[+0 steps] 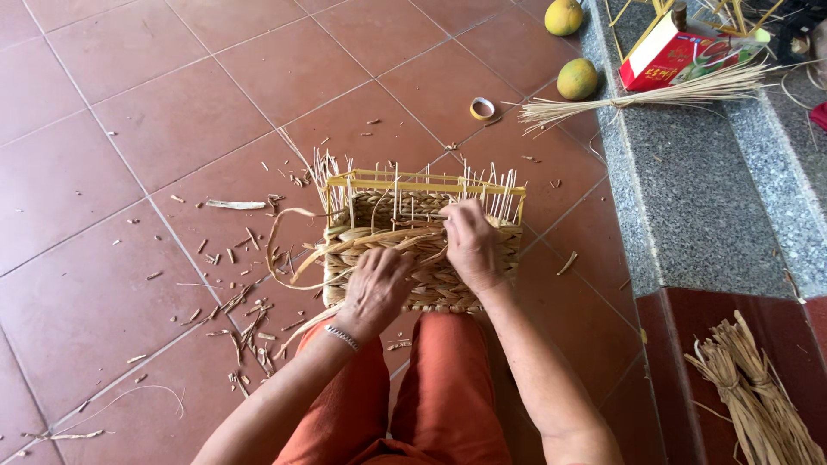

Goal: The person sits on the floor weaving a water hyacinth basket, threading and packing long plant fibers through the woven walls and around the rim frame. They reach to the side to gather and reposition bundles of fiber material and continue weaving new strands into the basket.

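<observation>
Illumination: bright, even, diffuse daylight; source direction cannot be determined. Shadows are soft and short, falling beneath the forearms. No glare on the floor tiles (pixel 129 129). Focus is sharp throughout; straight lines bow slightly toward the frame edges.

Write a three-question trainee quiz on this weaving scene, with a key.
1. True or false: both hands rest on the woven basket.
2. Multiple choice: which wrist wears a bracelet? A. the left hand's B. the right hand's C. neither
3. Fill in: the two round fruits lie on the tiled floor beside a grey stone ____.

Key:
1. True. The left hand presses the braided side and the right hand grips near the yellow frame at the rim.
2. A.
3. step.
</observation>
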`<state>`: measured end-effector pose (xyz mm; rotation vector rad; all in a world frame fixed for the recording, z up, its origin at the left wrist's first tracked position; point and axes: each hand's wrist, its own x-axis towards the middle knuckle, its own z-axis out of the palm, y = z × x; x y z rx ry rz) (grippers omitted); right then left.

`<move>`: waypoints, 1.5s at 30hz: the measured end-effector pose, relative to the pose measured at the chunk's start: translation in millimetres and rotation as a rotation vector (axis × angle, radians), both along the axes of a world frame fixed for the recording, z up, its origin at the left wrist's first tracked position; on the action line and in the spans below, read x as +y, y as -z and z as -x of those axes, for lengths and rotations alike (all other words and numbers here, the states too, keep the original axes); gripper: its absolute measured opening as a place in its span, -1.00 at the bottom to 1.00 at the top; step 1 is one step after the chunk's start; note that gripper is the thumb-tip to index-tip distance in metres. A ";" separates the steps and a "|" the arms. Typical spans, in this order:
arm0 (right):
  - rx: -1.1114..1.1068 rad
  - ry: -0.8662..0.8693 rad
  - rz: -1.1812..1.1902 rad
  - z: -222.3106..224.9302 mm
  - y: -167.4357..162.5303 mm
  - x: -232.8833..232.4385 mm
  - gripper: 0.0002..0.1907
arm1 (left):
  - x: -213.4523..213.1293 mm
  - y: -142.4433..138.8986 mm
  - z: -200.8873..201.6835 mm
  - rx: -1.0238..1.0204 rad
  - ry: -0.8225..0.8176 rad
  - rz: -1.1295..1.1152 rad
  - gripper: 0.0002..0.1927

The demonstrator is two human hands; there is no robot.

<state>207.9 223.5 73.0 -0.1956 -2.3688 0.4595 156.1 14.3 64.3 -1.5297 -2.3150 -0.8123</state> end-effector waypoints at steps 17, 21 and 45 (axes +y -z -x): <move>-0.387 -0.232 0.211 -15.8 -15.4 12.1 -0.76 | -90.3 -85.1 51.0 0.405 -0.429 0.029 -0.94; -0.035 -0.378 -0.002 -15.9 -9.1 10.0 -0.81 | -69.3 -87.3 65.2 0.136 -0.441 -0.146 -0.88; 0.011 -0.249 -0.144 -39.6 1.5 -12.4 -0.66 | 45.5 -17.9 20.2 0.101 0.135 -0.001 -0.66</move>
